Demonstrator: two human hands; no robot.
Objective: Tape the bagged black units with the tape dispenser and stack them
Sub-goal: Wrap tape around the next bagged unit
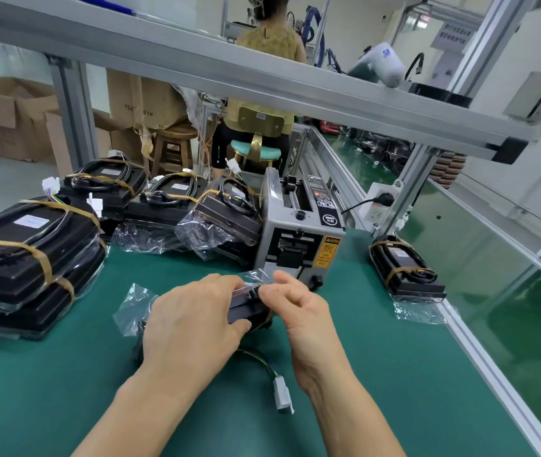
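Bagged black unit (pixel 246 308) lies on the green mat (pixel 378 374) just before the grey boxy tape dispenser (pixel 298 235), its clear crinkled film glinting. Left hand (pixel 190 324) covers it, fingers and thumb curled round its hard edge; right hand (pixel 298 308) pinches the film at its top. A white-plugged wire (pixel 275 380) trails toward the wrists; taped units (pixel 28 255) sit stacked at left

Tape dispenser (pixel 298 232) at worktop (pixel 378 374) middle rear, stacked units (pixel 28 258) left, single unit (pixel 406 270) right, bagged unit (pixel 249 308) in front.
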